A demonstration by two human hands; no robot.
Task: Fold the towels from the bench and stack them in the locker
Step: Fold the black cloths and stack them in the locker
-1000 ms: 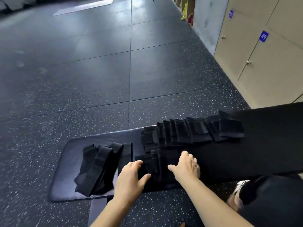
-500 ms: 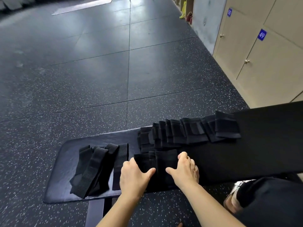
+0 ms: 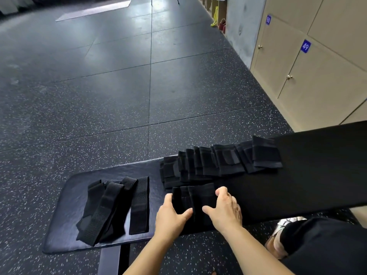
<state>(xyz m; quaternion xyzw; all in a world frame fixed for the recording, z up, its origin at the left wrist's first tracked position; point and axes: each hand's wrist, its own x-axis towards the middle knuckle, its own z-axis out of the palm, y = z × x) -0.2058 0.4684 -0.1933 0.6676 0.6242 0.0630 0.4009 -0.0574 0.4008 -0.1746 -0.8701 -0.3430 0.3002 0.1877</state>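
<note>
In the head view, my left grip (image 3: 170, 217) and right grip (image 3: 224, 209) close on the small folded black towel bundle (image 3: 193, 199) from either side. It lies at the near edge of the long black padded table (image 3: 297, 175). The left thumb lies across the top with the fingers down the bundle's left edge. The right fingers curl over its far right corner, thumb spread on the cloth. I judge I hold it this way to square the layers and keep the folds from springing open before I lift it.

Just behind the bundle, touching it, a row of folded black towels (image 3: 218, 161) leans in overlapping order along the table, so finished pieces stay together. To my left, apart from the bundle, long loose black fabric strips (image 3: 111, 207) lie crossed over one another, not yet folded.

The beige lockers (image 3: 317, 86), one with a blue plate numbered 49 (image 3: 305, 46), stand shut beyond the table on my right. The table's far end lies between me and them, and a door would need opening first. My dark-clad knee (image 3: 327, 245) sits low on the right, over the speckled black rubber floor (image 3: 99, 96)
</note>
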